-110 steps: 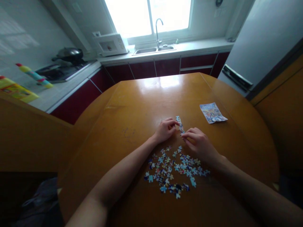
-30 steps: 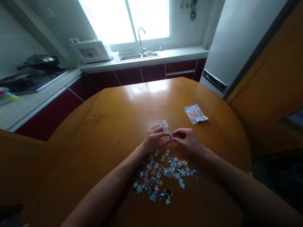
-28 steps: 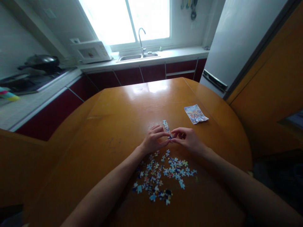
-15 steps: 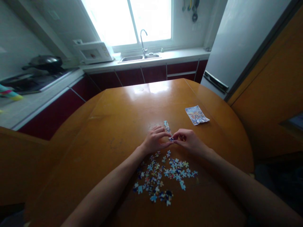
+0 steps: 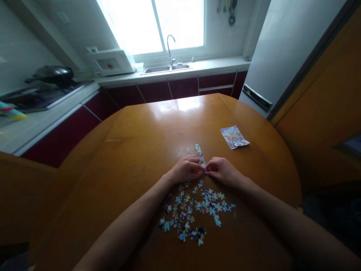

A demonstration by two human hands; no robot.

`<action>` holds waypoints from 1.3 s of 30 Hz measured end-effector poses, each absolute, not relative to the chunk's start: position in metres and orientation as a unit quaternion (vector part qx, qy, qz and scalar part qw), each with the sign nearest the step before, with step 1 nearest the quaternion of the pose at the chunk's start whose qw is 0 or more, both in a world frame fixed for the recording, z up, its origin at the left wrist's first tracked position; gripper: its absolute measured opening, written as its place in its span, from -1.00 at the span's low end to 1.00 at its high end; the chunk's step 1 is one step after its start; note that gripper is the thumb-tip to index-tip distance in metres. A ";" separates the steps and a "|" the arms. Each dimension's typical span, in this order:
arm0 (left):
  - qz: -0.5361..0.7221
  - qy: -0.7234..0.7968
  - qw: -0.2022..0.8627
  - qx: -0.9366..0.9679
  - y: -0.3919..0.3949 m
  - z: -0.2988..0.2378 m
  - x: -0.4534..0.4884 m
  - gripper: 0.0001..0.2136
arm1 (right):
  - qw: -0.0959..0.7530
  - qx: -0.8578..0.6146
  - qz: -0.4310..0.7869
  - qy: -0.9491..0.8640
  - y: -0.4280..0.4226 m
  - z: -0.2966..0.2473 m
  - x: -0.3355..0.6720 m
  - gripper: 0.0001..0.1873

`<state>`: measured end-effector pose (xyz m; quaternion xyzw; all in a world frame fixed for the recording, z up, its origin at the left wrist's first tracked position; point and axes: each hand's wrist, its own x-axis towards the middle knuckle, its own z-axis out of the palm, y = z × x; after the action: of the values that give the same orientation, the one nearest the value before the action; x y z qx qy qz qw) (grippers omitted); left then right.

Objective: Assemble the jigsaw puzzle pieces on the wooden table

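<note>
A narrow strip of joined jigsaw pieces point(image 5: 199, 153) runs away from me on the wooden table point(image 5: 141, 143). At its near end, my left hand point(image 5: 187, 168) and my right hand point(image 5: 221, 170) meet with fingertips pinched together. Between them shows a small dark-and-white puzzle piece point(image 5: 206, 172), mostly covered by the fingers; both hands grip it. Closer to me lies a spread of loose puzzle pieces point(image 5: 183, 210), several of them light blue, some yellowish or dark.
A creased picture sheet point(image 5: 235, 137) lies on the table's right side. Past the table's far edge are a counter with a sink point(image 5: 158, 70), a white microwave point(image 5: 113, 62) and a stove with a pan point(image 5: 53, 73). A fridge point(image 5: 284, 52) stands at the right.
Both hands have come slightly nearer to me and lower, with the piece now at the strip's near end. More of the strip shows between them. The loose pieces stay put.
</note>
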<state>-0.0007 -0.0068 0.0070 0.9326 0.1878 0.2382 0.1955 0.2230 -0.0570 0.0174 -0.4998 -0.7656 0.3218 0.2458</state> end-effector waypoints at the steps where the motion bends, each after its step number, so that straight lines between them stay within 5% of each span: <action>1: 0.235 0.187 0.202 0.932 -0.007 0.007 -0.001 -0.87 | 0.245 -0.500 0.321 -0.766 -0.057 0.017 0.223 -0.90; 39: 0.236 0.257 0.188 0.918 -0.008 0.009 0.002 -0.84 | 0.249 -0.493 0.318 -0.771 -0.054 0.011 0.225 -0.86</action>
<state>0.0025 -0.0083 0.0092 0.9180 0.2574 0.2361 0.1877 0.2254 -0.0537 0.0114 -0.4926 -0.7707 0.3185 0.2487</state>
